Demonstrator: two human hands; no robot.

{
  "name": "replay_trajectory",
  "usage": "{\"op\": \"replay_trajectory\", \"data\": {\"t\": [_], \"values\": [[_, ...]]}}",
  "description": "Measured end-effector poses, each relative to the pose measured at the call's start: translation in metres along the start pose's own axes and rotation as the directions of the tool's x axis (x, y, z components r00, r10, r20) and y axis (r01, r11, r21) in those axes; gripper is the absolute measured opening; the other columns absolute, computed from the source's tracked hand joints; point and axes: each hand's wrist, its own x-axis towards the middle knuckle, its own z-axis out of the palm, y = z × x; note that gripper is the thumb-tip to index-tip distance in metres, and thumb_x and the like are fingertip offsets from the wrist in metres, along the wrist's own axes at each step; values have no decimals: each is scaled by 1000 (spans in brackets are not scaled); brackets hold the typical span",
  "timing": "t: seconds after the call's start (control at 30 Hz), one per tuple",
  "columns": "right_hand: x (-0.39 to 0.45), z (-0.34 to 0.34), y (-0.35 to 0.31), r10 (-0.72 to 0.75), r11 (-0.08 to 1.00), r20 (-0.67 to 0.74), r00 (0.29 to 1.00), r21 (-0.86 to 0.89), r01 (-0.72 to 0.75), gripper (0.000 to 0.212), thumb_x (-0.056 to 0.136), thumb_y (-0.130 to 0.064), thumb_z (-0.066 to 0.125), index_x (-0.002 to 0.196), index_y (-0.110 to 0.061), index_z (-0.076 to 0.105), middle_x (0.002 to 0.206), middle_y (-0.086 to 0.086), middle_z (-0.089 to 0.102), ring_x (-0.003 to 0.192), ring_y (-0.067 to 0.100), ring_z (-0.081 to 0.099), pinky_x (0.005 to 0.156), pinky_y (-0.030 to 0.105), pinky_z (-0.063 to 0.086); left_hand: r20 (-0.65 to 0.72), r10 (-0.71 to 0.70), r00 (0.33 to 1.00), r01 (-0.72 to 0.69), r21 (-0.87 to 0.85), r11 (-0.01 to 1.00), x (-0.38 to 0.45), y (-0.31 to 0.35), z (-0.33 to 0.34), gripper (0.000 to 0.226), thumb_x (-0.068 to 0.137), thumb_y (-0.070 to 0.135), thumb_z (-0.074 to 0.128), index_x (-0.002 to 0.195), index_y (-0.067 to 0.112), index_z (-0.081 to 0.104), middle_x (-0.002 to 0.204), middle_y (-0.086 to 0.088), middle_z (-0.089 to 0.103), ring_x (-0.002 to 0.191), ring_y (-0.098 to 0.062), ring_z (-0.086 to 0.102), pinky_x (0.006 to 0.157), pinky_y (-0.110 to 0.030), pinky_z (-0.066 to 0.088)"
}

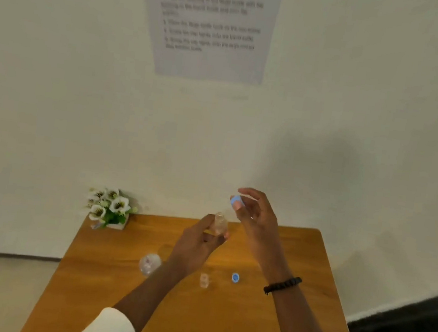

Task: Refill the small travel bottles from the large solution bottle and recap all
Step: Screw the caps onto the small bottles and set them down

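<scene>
Head view, flower pot [111,212] at table [289,326] far-left corner, blue cap [235,277] nr centre.

A clear small bottle [220,223] is upright and uncapped above the table's far side; its blue cap [235,201] is up right. Nearer, another small bottle [204,280] stands open, a blue cap [235,277] to its right, the large bottle [149,263] to its left.

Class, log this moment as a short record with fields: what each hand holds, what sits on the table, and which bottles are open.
left hand: grips a small clear bottle, upright, neck uncapped
right hand: pinches a blue cap, above and right of that bottle
table: a second small bottle, uncapped; a blue cap lying loose; a larger clear bottle
far-left corner: flower pot
</scene>
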Motion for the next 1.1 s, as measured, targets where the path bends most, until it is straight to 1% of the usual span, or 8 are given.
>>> {"op": "replay_trajectory", "data": {"t": [0.13, 0.33, 0.47, 0.73, 0.87, 0.93, 1.03, 1.1], "values": [[9, 20, -51, -163, 982, 73, 984, -82, 169, 22, 102, -26, 52, 119, -26, 66, 112, -9, 72, 111, 7, 64, 92, 23, 52, -33, 129, 991, -128, 42, 991, 0, 44, -32, 31, 90, 47, 61, 116, 30, 58, 106, 8, 68, 80, -10, 71, 76, -23, 56], [19, 29, -98, -255, 954, 58, 965, -150, 261, 18, 97, -25, 61, 113, -20, 68, 106, -14, 73, 103, 4, 67, 87, 20, 55, -59, 255, 965, -252, 50, 966, -4, 85, -62, 47, 84, 58, 53, 122, 30, 56, 104, 8, 67, 80, -8, 71, 81, -23, 57], [26, 26, -125, -310, 920, 70, 948, -229, 318, 18, 95, -24, 63, 112, -19, 66, 109, -13, 71, 102, 0, 67, 89, 20, 55, -112, 285, 952, -287, -6, 958, -4, 103, -77, 43, 82, 57, 53, 117, 31, 56, 101, 13, 65, 80, -7, 71, 78, -18, 55], [26, 15, -170, -249, 895, 231, 941, -316, 314, 13, 93, -25, 67, 105, -23, 69, 103, -14, 74, 98, 4, 69, 86, 19, 53, -90, 335, 938, -340, -49, 939, -9, 123, -87, 44, 85, 53, 56, 120, 26, 58, 100, 7, 67, 82, -11, 71, 83, -27, 58], [20, 17, -174, -212, 860, 184, 960, -432, 273, 21, 84, -39, 75, 99, -28, 66, 89, -11, 71, 81, -3, 66, 72, 12, 49, -75, 374, 924, -378, -56, 924, -17, 120, -85, 37, 83, 56, 57, 112, 33, 60, 94, 9, 68, 80, -10, 70, 79, -27, 59], [18, 24, -170, -224, 833, 154, 962, -483, 271, 25, 83, -45, 74, 103, -33, 64, 86, -4, 67, 76, 4, 62, 67, 11, 48, -87, 376, 922, -382, -67, 922, -20, 120, -82, 28, 85, 54, 57, 108, 39, 58, 94, 12, 67, 81, -9, 69, 79, -26, 59], [16, 32, -165, -215, 805, 192, 957, -520, 285, 33, 85, -60, 57, 113, -44, 64, 109, -9, 64, 96, 5, 59, 83, 13, 45, -125, 388, 913, -399, -82, 913, -23, 121, -81, 18, 88, 49, 57, 105, 43, 59, 92, 14, 69, 82, -10, 70, 77, -24, 58], [11, 32, -168, -146, 877, 231, 962, -420, 234, 42, 86, -61, 51, 123, -45, 62, 127, -20, 58, 113, 4, 57, 96, 20, 44, -147, 383, 912, -399, -110, 910, -25, 124, -84, 14, 90, 44, 59, 104, 42, 60, 90, 15, 68, 81, -9, 70, 72, -18, 55]]}}
